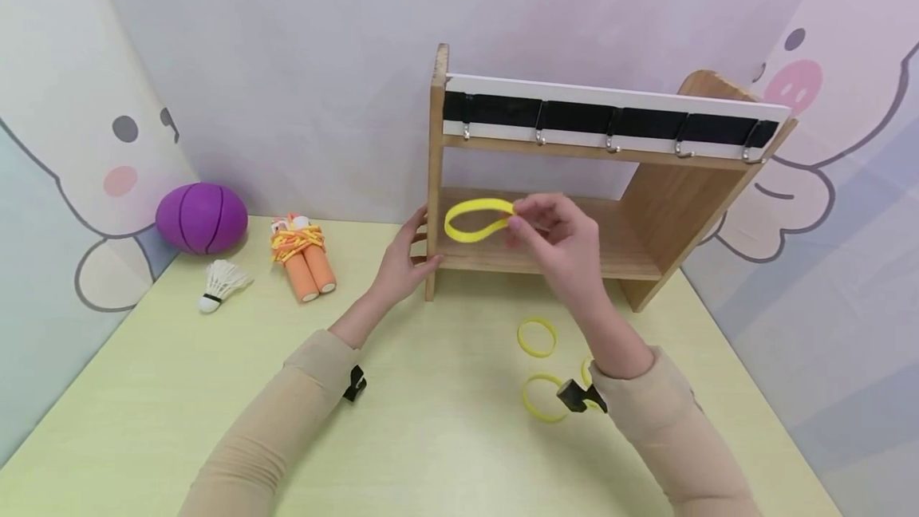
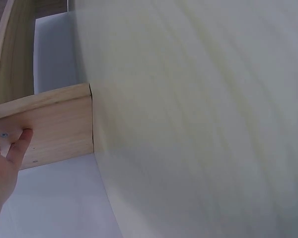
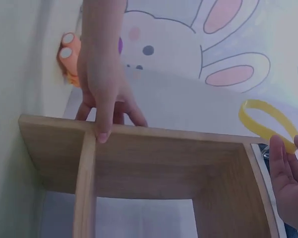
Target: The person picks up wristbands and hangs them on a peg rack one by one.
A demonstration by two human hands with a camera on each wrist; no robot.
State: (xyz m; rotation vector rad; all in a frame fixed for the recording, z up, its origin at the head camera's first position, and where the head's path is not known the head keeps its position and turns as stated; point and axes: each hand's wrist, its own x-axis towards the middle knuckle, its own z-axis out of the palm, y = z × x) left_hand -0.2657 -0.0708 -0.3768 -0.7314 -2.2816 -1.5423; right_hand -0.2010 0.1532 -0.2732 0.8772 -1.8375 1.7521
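My right hand point(image 1: 567, 242) pinches a yellow silicone wristband point(image 1: 459, 234) between thumb and fingers. The band hangs out to the left as a long loop, in front of the wooden rack point(image 1: 574, 266) and below its row of metal hooks point(image 1: 613, 142). My left hand point(image 1: 398, 266) holds the rack's left side panel. In the right wrist view its thumb point(image 3: 103, 135) lies over the front edge by the lower shelf, while the other fingers spread along the outer face. The left wrist view shows a fingertip pressed on that outer wood.
Several more yellow wristbands point(image 1: 537, 337) lie on the table point(image 1: 431, 437) below my right forearm. A purple ball point(image 1: 202, 219), a white shuttlecock point(image 1: 221, 286) and orange foam-like rolls point(image 1: 309, 266) bound with coloured bands sit at the left. Printed walls stand behind and at both sides.
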